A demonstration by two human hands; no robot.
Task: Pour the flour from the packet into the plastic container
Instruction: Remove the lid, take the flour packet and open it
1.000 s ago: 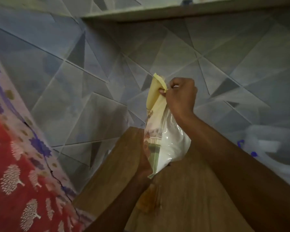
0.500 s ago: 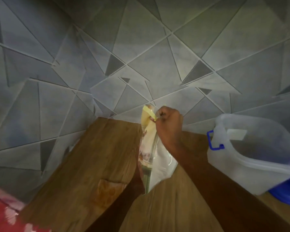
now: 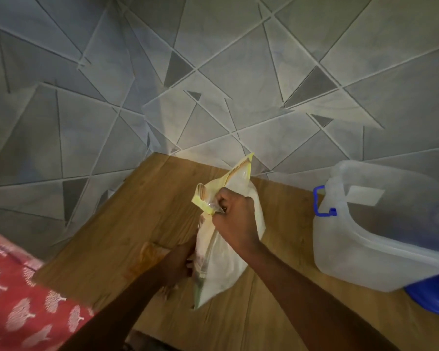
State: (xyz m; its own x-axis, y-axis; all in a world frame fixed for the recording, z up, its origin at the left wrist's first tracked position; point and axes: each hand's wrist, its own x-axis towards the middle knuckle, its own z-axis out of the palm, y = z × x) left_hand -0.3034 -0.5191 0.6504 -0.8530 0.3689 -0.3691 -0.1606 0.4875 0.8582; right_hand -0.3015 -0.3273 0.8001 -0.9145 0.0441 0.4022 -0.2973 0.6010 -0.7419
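While the left hand (image 3: pixel 178 262) grips the packet (image 3: pixel 226 264), the right hand (image 3: pixel 235 221) has pulled its pinched corner down

Lower centre, the left hand (image 3: pixel 178 262) sits half behind the packet (image 3: pixel 226 262), its fingers smeared, so its grip can't be told. The packet's print is too blurred to read. Fingertips of the right hand (image 3: pixel 235 221) are buried in the crumpled top. The plastic container (image 3: pixel 365 252) is cut off at the right edge, its inside hazy. The blue lid (image 3: pixel 436 292) under it and the red cloth (image 3: pixel 15 287) at lower left run out of frame.
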